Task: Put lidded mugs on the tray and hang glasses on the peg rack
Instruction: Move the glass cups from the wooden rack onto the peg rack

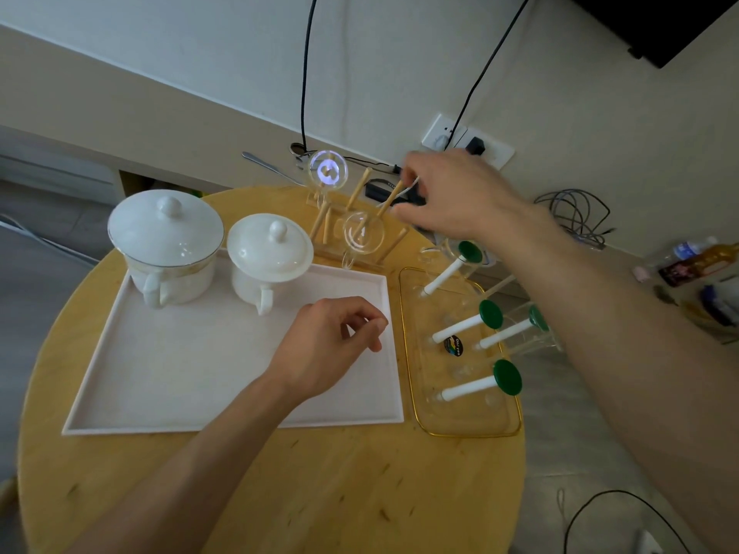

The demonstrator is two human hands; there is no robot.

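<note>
Head view. Two lidded mugs [166, 249] [270, 261] stand at 11 o'clock on the white tray [236, 423]. Wooden peg rack [360, 217], 12 o'clock, carries two glasses [328, 171] [363, 233]. Right hand [452, 193] pinches a third glass onto a peg; hold largely hidden. Left hand [332, 345] is loosely curled and empty over the tray. Step: hanging. Next: seat the glass, then release.

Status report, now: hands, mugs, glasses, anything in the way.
Left hand empty, hovering over white tray. Right hand at wooden peg rack; grip unclear. Two lidded mugs on tray, two glasses hung. Nothing blocking.
</note>
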